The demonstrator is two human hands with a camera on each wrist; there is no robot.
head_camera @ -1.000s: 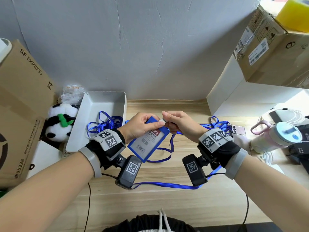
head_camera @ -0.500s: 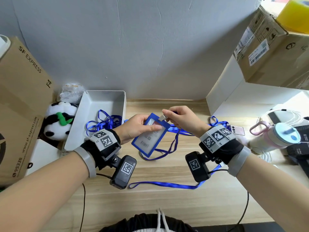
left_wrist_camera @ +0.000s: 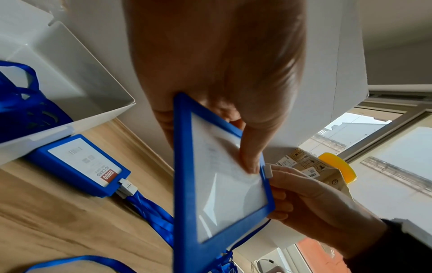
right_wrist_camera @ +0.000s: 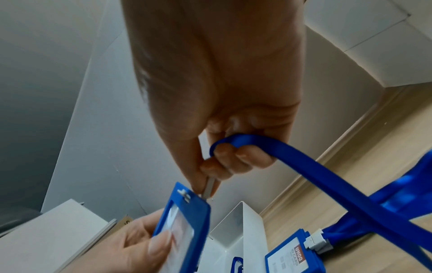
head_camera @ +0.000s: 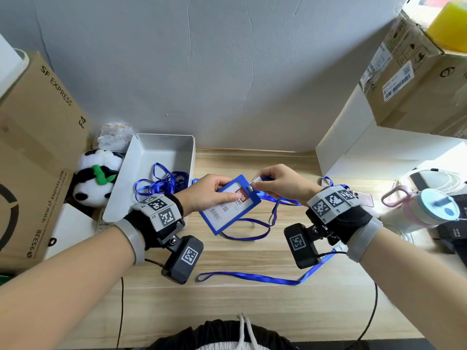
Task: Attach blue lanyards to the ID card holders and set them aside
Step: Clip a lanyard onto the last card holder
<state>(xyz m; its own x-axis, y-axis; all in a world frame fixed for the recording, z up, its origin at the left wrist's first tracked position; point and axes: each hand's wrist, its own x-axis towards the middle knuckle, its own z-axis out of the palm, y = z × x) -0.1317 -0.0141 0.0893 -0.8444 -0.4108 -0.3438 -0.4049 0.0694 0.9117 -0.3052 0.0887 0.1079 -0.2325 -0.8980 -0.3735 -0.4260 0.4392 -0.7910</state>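
Observation:
My left hand [head_camera: 223, 192] grips a blue ID card holder [head_camera: 228, 205] above the table, thumb on its clear front. My right hand [head_camera: 255, 185] pinches a small pale clip [head_camera: 253, 186] at the holder's top edge. The clip's blue lanyard [head_camera: 252, 277] trails down and loops over the table near me. The left wrist view shows the holder [left_wrist_camera: 222, 184] edge-on with the clip [left_wrist_camera: 268, 170] at its top edge. In the right wrist view the clip [right_wrist_camera: 209, 186] sits beside the slot of the holder [right_wrist_camera: 184, 221], and the strap [right_wrist_camera: 315, 166] runs over my curled fingers.
A finished holder [left_wrist_camera: 81, 162] with a lanyard clipped on lies beside the white tray [head_camera: 151, 157], which holds more lanyards [head_camera: 161, 184]. A panda toy [head_camera: 93, 183] and cardboard box [head_camera: 38, 147] stand left. A white box [head_camera: 366, 157], phone [head_camera: 361, 198] and pink bottle [head_camera: 424, 208] are right.
The holder has turned in my left hand, so its printed front faces up again. My right hand has kept pinching the clip at the holder's top edge. Both hands shifted slightly.

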